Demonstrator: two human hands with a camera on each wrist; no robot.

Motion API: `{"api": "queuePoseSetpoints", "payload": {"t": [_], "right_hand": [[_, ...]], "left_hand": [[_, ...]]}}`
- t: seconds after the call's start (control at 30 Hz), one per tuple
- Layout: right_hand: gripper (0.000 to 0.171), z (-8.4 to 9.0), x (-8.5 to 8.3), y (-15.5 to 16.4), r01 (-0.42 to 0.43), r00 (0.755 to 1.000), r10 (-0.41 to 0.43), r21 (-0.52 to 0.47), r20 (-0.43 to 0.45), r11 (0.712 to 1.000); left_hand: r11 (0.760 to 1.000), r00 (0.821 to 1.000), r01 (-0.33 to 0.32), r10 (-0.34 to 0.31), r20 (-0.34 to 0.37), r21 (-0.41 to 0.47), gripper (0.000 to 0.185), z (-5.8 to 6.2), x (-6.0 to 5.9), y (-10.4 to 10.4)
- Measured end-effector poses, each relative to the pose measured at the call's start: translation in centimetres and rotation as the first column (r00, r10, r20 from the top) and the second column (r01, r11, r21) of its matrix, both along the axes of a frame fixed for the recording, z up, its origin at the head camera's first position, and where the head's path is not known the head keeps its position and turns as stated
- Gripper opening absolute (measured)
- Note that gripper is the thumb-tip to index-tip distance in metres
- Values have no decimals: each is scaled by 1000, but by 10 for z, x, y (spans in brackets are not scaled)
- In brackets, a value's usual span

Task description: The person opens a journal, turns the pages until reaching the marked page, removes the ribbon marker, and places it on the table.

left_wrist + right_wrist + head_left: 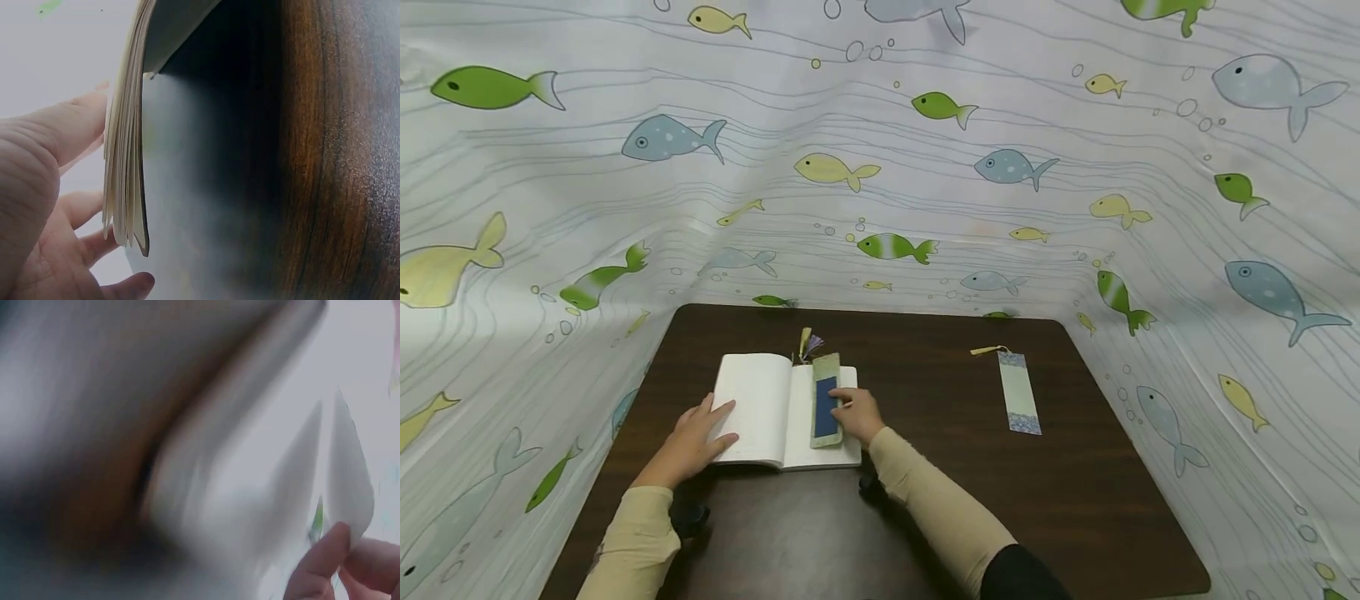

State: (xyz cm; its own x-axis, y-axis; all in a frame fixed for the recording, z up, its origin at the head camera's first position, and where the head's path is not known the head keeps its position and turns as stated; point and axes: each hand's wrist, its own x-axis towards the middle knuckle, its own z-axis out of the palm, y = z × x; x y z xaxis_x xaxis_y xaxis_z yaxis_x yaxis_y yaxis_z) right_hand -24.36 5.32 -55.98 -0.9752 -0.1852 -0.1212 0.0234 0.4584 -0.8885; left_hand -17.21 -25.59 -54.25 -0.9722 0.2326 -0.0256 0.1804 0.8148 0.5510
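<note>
An open book (752, 408) with blank white pages lies on the table. My left hand (688, 442) rests on its left page, fingers spread, thumb near the lower corner. In the left wrist view, that hand (56, 206) lies across the edge of the stacked pages (125, 144). Over the right page, a pale green bookmark (826, 362) with a dark blue panel stands out against the paper. My right hand (861, 414) pinches its right edge between thumb and fingers. The right wrist view shows the thumb and a finger (325, 556) pinching a thin pale sheet (352, 469).
Yellow and purple tassels (808, 343) stick out above the book's top edge. Farther right, another bookmark (1018, 392), pale with blue patterned ends and a yellow tassel, lies on the dark wooden table (925, 500). Fish-printed sheeting (880, 208) surrounds the table's back and sides.
</note>
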Motion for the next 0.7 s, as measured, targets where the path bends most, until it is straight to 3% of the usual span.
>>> {"api": "queuePoseSetpoints", "payload": {"t": [0.1, 0.2, 0.33, 0.47, 0.7], "right_hand": [[36, 0, -14, 51, 43, 998, -42, 41, -38, 998], [36, -4, -21, 107, 136, 989, -123, 168, -86, 976], [38, -7, -22, 167, 249, 967, -212, 372, -139, 894], [45, -6, -26, 206, 293, 955, -224, 526, -192, 799], [43, -3, -35, 227, 290, 956, -254, 630, -149, 721]], "left_hand": [[1000, 1000, -2, 2, -8, 20, 67, 0, 1, -2], [1000, 1000, -2, 3, -15, 23, 66, -1, 2, -2], [1000, 1000, 0, 0, 1, 25, 66, -3, 5, -3], [999, 1000, -1, 1, -9, 33, 66, -4, 5, -5], [1000, 1000, -12, 13, -10, 19, 65, -1, 3, -5]]}}
